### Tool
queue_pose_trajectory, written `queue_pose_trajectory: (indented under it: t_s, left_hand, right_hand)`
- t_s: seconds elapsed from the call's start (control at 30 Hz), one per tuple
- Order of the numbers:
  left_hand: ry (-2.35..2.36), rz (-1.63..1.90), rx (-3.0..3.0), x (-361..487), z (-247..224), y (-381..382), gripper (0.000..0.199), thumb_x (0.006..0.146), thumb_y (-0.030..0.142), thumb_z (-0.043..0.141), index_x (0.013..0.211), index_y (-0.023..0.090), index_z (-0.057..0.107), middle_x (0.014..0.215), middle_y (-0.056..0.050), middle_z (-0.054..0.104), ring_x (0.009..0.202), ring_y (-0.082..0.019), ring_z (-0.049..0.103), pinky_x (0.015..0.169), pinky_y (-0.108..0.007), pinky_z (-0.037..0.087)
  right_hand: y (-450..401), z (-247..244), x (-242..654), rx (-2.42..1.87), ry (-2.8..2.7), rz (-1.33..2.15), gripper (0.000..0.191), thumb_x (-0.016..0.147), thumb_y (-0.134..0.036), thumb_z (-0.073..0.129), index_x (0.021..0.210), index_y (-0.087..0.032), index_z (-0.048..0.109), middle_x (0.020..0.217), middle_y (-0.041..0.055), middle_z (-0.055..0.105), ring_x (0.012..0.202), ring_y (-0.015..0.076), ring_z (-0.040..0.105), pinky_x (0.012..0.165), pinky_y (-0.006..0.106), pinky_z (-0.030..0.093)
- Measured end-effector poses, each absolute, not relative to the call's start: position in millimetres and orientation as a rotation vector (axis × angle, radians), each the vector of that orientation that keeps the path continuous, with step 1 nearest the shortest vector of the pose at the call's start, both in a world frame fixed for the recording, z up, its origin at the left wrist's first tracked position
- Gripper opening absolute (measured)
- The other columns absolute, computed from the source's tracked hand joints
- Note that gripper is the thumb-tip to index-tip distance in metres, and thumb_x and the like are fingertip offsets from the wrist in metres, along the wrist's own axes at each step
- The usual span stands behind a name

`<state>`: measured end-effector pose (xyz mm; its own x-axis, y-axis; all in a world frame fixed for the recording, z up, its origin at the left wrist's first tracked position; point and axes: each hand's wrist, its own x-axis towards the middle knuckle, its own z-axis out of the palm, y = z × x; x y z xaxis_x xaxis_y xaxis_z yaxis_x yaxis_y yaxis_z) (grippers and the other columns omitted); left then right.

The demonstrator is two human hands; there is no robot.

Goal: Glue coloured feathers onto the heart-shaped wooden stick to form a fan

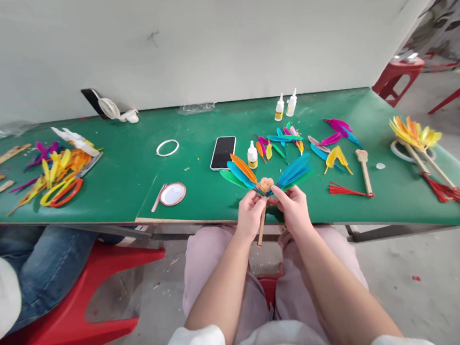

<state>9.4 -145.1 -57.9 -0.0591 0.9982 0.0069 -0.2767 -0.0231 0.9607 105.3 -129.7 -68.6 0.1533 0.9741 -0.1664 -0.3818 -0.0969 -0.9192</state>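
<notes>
Feather fan [266, 179] sits half built just over the near edge of the bench [133, 173], held up between both hands. The left hand [250, 212] pinches it at the base where the wooden stick [261, 227] comes out, and the right hand [293, 205] pinches the same knot of quills from the other side. So far a few blue, teal and orange feathers splay out either way around a pinkish centre; by the look of it the spread has wide gaps to fill, so I judge it well short of finished.

Just beyond the hands stands a small glue bottle [252, 155], with a dark phone [223, 152] beside it. Loose feathers [287, 138] lie scattered behind, near a bare stick [364, 169] with a red tassel [343, 190]. Nothing blocks the hands. A finished yellow fan [414, 134] rests toward the right end, and another person's heap of feathers [58, 168] lies at the left. Two more bottles [285, 105] stand near the far edge.
</notes>
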Motion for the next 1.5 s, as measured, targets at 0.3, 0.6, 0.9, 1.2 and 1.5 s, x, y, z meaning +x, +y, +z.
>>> queue_pose_trajectory:
  t_s: [0.3,0.6,0.9,1.2,1.5]
  left_hand:
    - [1.044,1.372,0.977,9.0,-60.6,-144.7,0.021,0.07,0.024,0.057,0.088,0.015,0.062,0.075,-0.002,0.066,0.065,-0.014,0.058,0.063,-0.024,0.045]
    - [1.026,1.377,0.968,8.5,-61.4,-144.3,0.018,0.07,0.025,0.058,0.084,0.014,0.061,0.072,-0.002,0.066,0.068,-0.016,0.061,0.065,-0.026,0.046]
    - [1.028,1.382,0.956,9.1,-62.4,-144.7,0.015,0.07,0.024,0.057,0.08,0.014,0.06,0.07,-0.002,0.066,0.065,-0.016,0.061,0.064,-0.026,0.046]
    - [1.046,1.407,0.951,8.5,-63.7,-144.5,0.015,0.069,0.025,0.059,0.078,0.014,0.06,0.066,-0.001,0.065,0.063,-0.016,0.061,0.062,-0.026,0.046]
    - [1.066,1.456,0.89,8.9,-67.2,-143.4,0.019,0.066,0.03,0.064,0.076,0.014,0.061,0.065,-0.001,0.063,0.062,-0.016,0.061,0.062,-0.028,0.048]
  right_hand:
    - [-129.4,-72.0,105.7,-1.155,-0.744,1.293,0.032,0.056,-0.04,0.071,0.066,-0.017,0.051,0.052,-0.0049,0.054,0.044,0.007,0.047,0.039,0.02,0.031]
    - [-129.3,-73.6,105.9,-1.136,-0.744,1.299,0.03,0.057,-0.038,0.071,0.066,-0.017,0.052,0.054,-0.005,0.055,0.047,0.0082,0.05,0.042,0.021,0.033]
    - [-129.0,-73.4,106.6,-1.131,-0.761,1.31,0.03,0.059,-0.038,0.071,0.07,-0.017,0.053,0.057,-0.0042,0.057,0.049,0.0093,0.053,0.043,0.021,0.033]
    - [-128.6,-77.1,107.2,-1.12,-0.781,1.304,0.029,0.059,-0.038,0.071,0.071,-0.017,0.054,0.059,-0.004,0.058,0.049,0.0091,0.053,0.045,0.022,0.037]
    - [-129.9,-73.1,105.9,-1.115,-0.806,1.3,0.028,0.059,-0.037,0.071,0.068,-0.017,0.053,0.055,-0.0046,0.058,0.048,0.0093,0.054,0.044,0.022,0.039]
